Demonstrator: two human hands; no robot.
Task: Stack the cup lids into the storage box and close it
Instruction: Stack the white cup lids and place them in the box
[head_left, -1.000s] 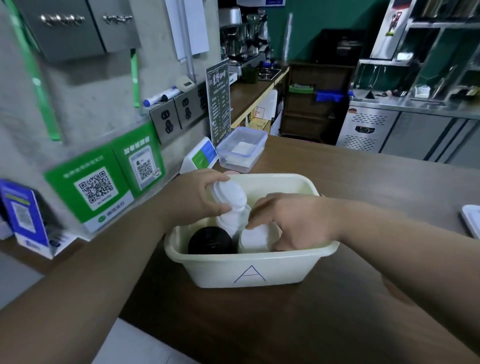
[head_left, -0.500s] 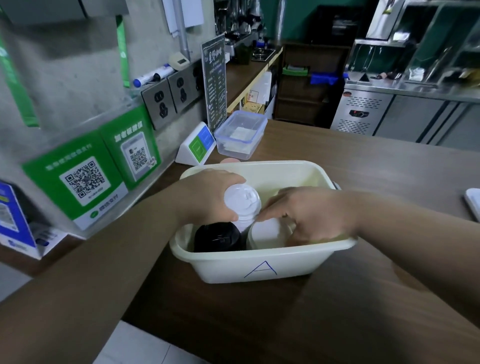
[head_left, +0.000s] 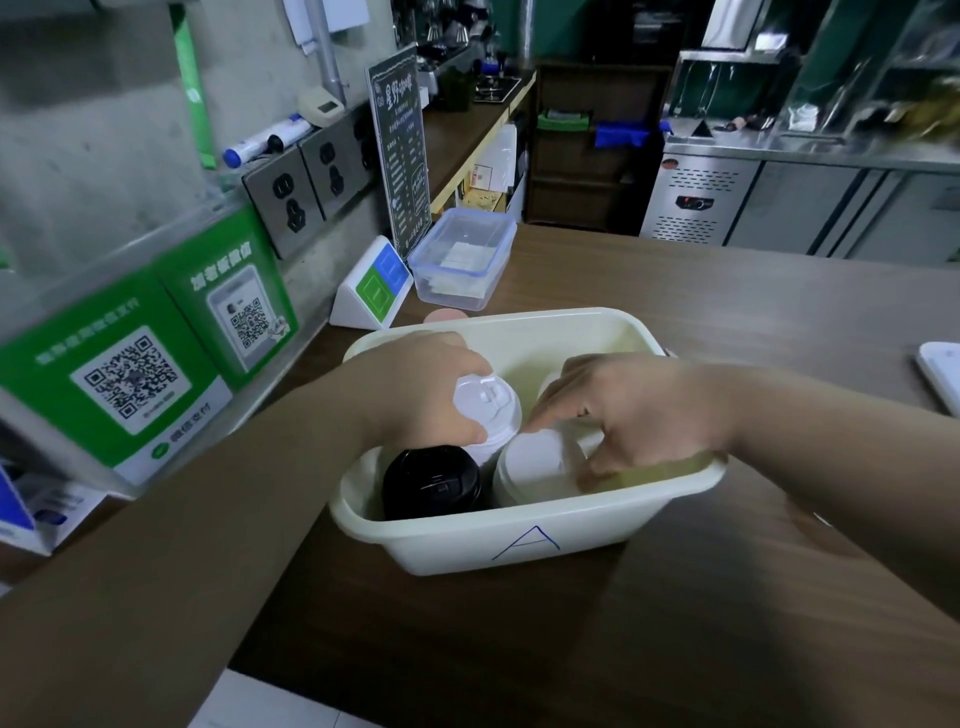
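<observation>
Cup lids (head_left: 431, 480) are in the open storage box (head_left: 519, 535) at lower centre, left grip (head_left: 415, 384) curled round a tall white stack (head_left: 485, 415), right grip (head_left: 639, 410) pinching a second white stack (head_left: 535, 465), settling and closing yet to do.

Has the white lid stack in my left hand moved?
Yes. The white lid stack, held by the left hand, has sunk lower into the storage box, its top nearer the black lids.

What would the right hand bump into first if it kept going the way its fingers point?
Probably the taller white lid stack that the left hand grips: the right hand, holding the lower white lid stack, points leftward at it. Depth is unclear.
</observation>
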